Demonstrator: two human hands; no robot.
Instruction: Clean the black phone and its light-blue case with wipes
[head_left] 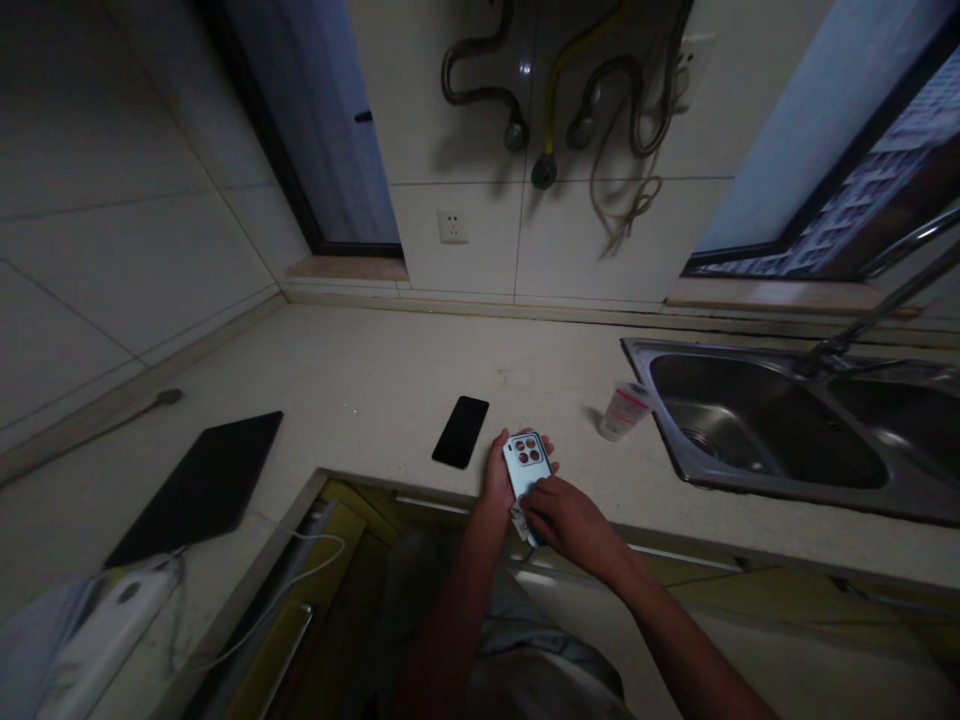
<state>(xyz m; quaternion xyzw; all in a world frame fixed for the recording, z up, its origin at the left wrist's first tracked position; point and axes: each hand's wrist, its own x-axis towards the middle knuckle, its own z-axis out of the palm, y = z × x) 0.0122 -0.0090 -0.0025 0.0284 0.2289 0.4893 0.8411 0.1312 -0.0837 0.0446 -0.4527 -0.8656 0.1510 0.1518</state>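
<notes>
My left hand is wrapped around a light blue phone case just over the counter's front edge. Skin tones show through the round camera holes at its top end. The fingers of my right hand are bent and pressed together over the lower part of the case. A small pale patterned piece sticks out beneath them; its kind is too small to tell. Left of my hands, a black phone lies flat on the counter, dark side up.
On the right, a plastic cup with red print stands beside the double steel sink and its faucet. A black flat panel, a white cable and a white device occupy the left counter. Pipes hang on the wall.
</notes>
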